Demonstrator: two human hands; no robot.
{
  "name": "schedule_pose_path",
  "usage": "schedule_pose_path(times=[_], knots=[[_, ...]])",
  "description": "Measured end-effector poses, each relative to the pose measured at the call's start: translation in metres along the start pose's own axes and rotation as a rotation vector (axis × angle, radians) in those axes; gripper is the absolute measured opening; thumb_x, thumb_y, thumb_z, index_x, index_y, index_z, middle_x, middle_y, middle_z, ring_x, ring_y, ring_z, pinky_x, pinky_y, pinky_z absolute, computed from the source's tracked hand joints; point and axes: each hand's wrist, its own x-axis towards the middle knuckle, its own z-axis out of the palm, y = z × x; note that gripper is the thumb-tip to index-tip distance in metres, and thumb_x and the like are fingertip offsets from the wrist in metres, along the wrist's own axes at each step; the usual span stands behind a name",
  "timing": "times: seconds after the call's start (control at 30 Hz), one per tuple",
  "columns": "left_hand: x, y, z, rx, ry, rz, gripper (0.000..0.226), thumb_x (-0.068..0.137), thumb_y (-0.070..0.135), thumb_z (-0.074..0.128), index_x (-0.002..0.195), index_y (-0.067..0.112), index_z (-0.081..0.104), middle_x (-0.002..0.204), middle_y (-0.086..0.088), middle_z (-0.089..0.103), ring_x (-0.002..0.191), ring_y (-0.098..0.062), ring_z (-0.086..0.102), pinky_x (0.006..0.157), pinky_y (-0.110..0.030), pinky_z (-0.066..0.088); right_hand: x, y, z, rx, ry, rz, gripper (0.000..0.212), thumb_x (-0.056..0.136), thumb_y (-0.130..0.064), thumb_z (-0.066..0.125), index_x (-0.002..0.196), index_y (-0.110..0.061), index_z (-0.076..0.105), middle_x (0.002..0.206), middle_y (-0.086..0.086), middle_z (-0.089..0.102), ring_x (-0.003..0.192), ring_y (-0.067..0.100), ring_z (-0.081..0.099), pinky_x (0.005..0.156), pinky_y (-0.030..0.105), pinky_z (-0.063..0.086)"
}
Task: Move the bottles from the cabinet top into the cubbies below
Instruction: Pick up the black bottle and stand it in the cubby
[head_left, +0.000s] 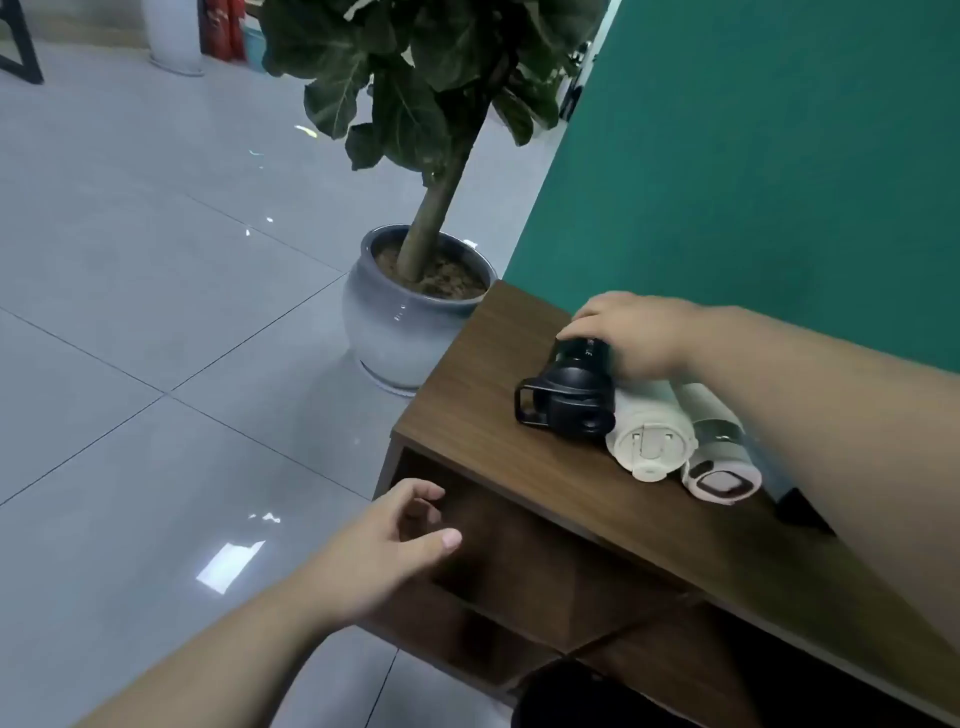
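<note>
Three bottles lie side by side on the wooden cabinet top (498, 431), lids toward me. The black bottle (569, 392) with a loop handle is leftmost. A cream bottle (649, 434) lies beside it, then a white bottle with a pink lid (719, 470). My right hand (631, 338) rests over the black bottle's body, fingers wrapped on it. My left hand (395, 545) hovers with fingers apart and nothing in it, in front of the open cubby (519, 566) under the cabinet's left end.
A large potted plant in a grey ceramic pot (405, 332) stands on the tiled floor right beside the cabinet's far end. A green wall (753, 182) runs behind the cabinet. A dark object (795, 506) lies on the top, mostly hidden by my right forearm.
</note>
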Motion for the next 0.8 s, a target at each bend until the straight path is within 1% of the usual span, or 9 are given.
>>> schedule_pose_path(times=[0.13, 0.23, 0.37, 0.5, 0.6, 0.67, 0.73, 0.77, 0.8], knots=[[0.01, -0.006, -0.006, -0.012, 0.005, -0.032, 0.035, 0.099, 0.038, 0.067, 0.13, 0.035, 0.054, 0.12, 0.008, 0.067, 0.106, -0.006, 0.063, 0.08, -0.01, 0.047, 0.012, -0.009, 0.004, -0.083, -0.078, -0.079, 0.082, 0.074, -0.021, 0.071, 0.143, -0.044, 0.034, 0.149, -0.008, 0.039, 0.141, 0.02, 0.029, 0.106, 0.049, 0.041], [0.012, -0.01, -0.005, 0.042, -0.008, -0.054, 0.034, 0.098, 0.04, 0.067, 0.13, 0.035, 0.055, 0.117, 0.009, 0.068, 0.105, -0.009, 0.064, 0.08, -0.014, 0.048, 0.019, -0.015, 0.01, -0.055, -0.063, -0.132, 0.097, 0.058, -0.031, 0.085, 0.141, -0.041, 0.035, 0.145, -0.01, 0.043, 0.137, 0.019, 0.034, 0.105, 0.048, 0.042], [0.008, -0.013, -0.005, 0.107, -0.016, -0.069, 0.035, 0.098, 0.041, 0.068, 0.129, 0.033, 0.056, 0.115, 0.009, 0.069, 0.107, -0.009, 0.064, 0.086, -0.019, 0.049, 0.011, -0.039, 0.008, -0.003, 0.016, -0.217, 0.079, 0.051, -0.042, 0.082, 0.121, -0.046, 0.044, 0.124, -0.015, 0.055, 0.119, 0.018, 0.049, 0.093, 0.046, 0.05], [-0.003, -0.016, -0.011, 0.163, 0.0, -0.086, 0.032, 0.097, 0.041, 0.069, 0.126, 0.035, 0.057, 0.112, 0.013, 0.068, 0.102, -0.004, 0.063, 0.083, -0.015, 0.047, -0.013, -0.078, 0.0, 0.037, 0.111, -0.31, 0.079, 0.054, -0.045, 0.075, 0.126, -0.043, 0.042, 0.126, -0.013, 0.055, 0.117, 0.019, 0.051, 0.093, 0.044, 0.05], [-0.015, -0.02, -0.018, 0.183, 0.012, -0.103, 0.03, 0.095, 0.042, 0.071, 0.122, 0.036, 0.059, 0.114, 0.012, 0.07, 0.105, -0.012, 0.067, 0.088, -0.027, 0.051, -0.046, -0.116, -0.006, 0.184, 0.213, -0.391, 0.081, 0.057, -0.053, 0.076, 0.129, -0.044, 0.04, 0.129, -0.016, 0.054, 0.118, 0.014, 0.051, 0.097, 0.04, 0.048], [-0.022, -0.021, -0.021, 0.197, 0.024, -0.1, 0.023, 0.093, 0.041, 0.073, 0.114, 0.038, 0.064, 0.111, 0.012, 0.072, 0.103, -0.011, 0.067, 0.087, -0.029, 0.051, -0.072, -0.142, -0.009, 0.307, 0.27, -0.43, 0.079, 0.06, -0.055, 0.078, 0.128, -0.043, 0.042, 0.129, -0.018, 0.054, 0.12, 0.009, 0.051, 0.1, 0.035, 0.046], [-0.03, -0.019, -0.023, 0.172, 0.015, -0.076, 0.007, 0.085, 0.041, 0.076, 0.09, 0.043, 0.07, 0.095, 0.015, 0.074, 0.094, -0.011, 0.067, 0.082, -0.03, 0.052, -0.097, -0.164, -0.007, 0.449, 0.301, -0.451, 0.07, 0.062, -0.052, 0.081, 0.122, -0.039, 0.049, 0.123, -0.019, 0.056, 0.118, 0.005, 0.053, 0.097, 0.035, 0.048], [-0.035, -0.017, -0.023, 0.174, 0.007, -0.076, 0.004, 0.078, 0.045, 0.074, 0.079, 0.042, 0.071, 0.084, 0.016, 0.074, 0.086, -0.011, 0.065, 0.079, -0.031, 0.052, -0.107, -0.173, -0.001, 0.53, 0.298, -0.45, 0.065, 0.063, -0.049, 0.082, 0.118, -0.037, 0.052, 0.12, -0.018, 0.059, 0.115, 0.005, 0.056, 0.093, 0.035, 0.05], [-0.038, -0.016, -0.023, 0.189, -0.002, -0.076, 0.013, 0.07, 0.049, 0.07, 0.075, 0.037, 0.071, 0.078, 0.013, 0.072, 0.08, -0.011, 0.063, 0.076, -0.034, 0.053, -0.113, -0.181, 0.009, 0.621, 0.285, -0.438, 0.061, 0.064, -0.044, 0.083, 0.116, -0.036, 0.053, 0.118, -0.017, 0.061, 0.113, 0.005, 0.057, 0.091, 0.034, 0.051]])
